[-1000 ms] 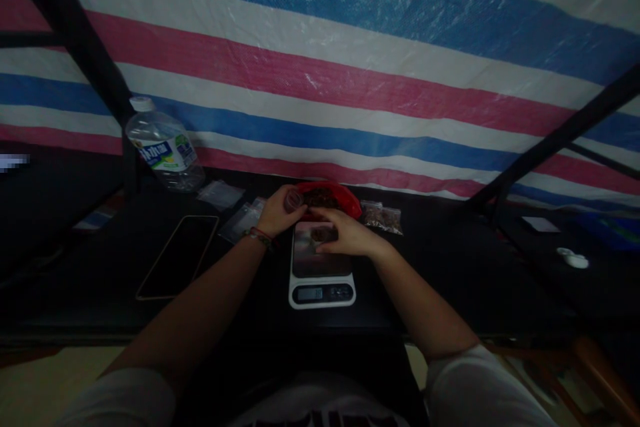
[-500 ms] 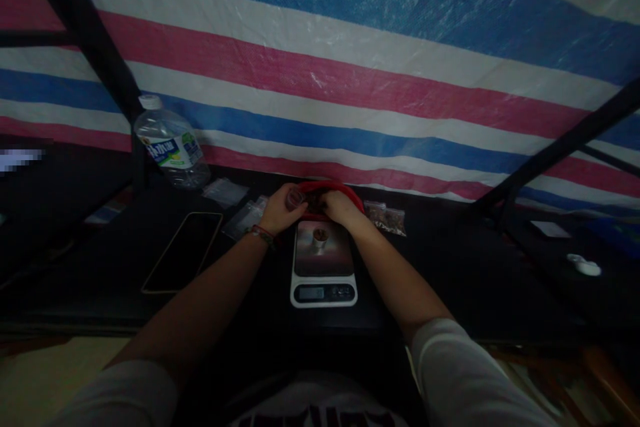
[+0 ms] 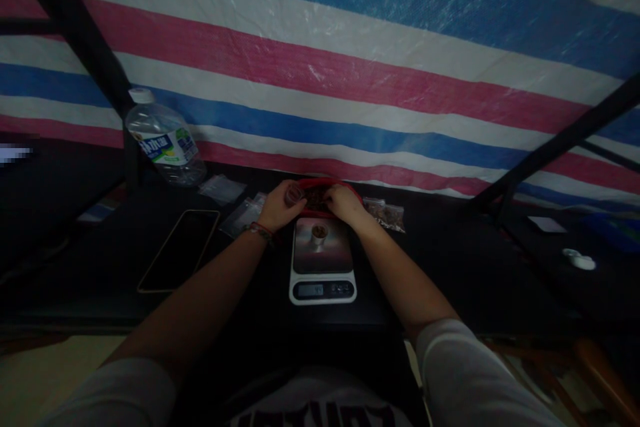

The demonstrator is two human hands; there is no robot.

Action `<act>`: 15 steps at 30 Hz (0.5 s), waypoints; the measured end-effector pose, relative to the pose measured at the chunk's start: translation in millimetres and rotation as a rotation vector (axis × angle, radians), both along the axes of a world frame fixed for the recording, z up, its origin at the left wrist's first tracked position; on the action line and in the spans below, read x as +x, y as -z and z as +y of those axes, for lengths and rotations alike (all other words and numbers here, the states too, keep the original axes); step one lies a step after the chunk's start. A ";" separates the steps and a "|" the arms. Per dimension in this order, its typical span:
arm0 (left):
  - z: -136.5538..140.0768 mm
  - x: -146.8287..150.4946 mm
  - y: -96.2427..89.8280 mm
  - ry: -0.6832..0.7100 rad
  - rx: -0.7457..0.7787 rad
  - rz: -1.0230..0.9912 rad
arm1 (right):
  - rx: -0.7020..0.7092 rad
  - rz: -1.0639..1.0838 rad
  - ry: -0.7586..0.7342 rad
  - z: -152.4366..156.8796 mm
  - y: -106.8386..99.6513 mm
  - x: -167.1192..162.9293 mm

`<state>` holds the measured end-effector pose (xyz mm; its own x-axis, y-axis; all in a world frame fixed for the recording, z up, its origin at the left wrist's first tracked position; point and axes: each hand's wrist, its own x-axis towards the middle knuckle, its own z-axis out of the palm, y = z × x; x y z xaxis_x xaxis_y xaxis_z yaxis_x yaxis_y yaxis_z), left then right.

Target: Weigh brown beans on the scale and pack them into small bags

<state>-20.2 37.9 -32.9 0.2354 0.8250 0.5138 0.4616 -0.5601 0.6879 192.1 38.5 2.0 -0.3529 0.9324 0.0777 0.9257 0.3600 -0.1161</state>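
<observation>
My left hand [image 3: 276, 207] is closed around a small clear cup [image 3: 295, 194] at the left rim of a red tray [image 3: 320, 182]. Dark brown bits [image 3: 315, 199] lie in the tray. At its right side, my right hand [image 3: 344, 203] reaches into the bits with fingertips pinched together; what they hold, if anything, is too small to make out. Between my forearms sits a white kitchen scale [image 3: 323, 287] with a lit display. On its metal plate [image 3: 325, 257] stands a small cup [image 3: 319, 235] with brown material inside.
Filled zip bags [image 3: 387, 215] lie right of the tray; flat clear bags [image 3: 243, 215] lie left. A phone [image 3: 180, 250] and a big plastic bottle [image 3: 167, 143] are farther left. White earbuds [image 3: 579, 259] rest far right. Black bars [image 3: 550, 150] slant before a striped sheet [image 3: 350, 80].
My right hand has shifted slightly right within the tray, showing more of the brown bits. My left hand keeps the clear cup. The view has moved a little.
</observation>
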 end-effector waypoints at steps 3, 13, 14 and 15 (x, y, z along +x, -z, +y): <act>0.3 0.1 1.0 0.004 -0.001 -0.001 | -0.015 0.011 -0.022 -1.9 -1.2 0.5; -1.5 0.4 -2.3 -0.002 -0.002 -0.015 | -0.236 0.216 -0.428 -51.3 -47.3 12.6; -1.4 0.5 -2.3 0.000 -0.003 -0.018 | -0.261 0.225 -0.443 -55.6 -49.4 11.7; -1.1 0.5 -2.1 -0.001 -0.004 -0.021 | -0.280 0.233 -0.454 -58.4 -50.2 10.1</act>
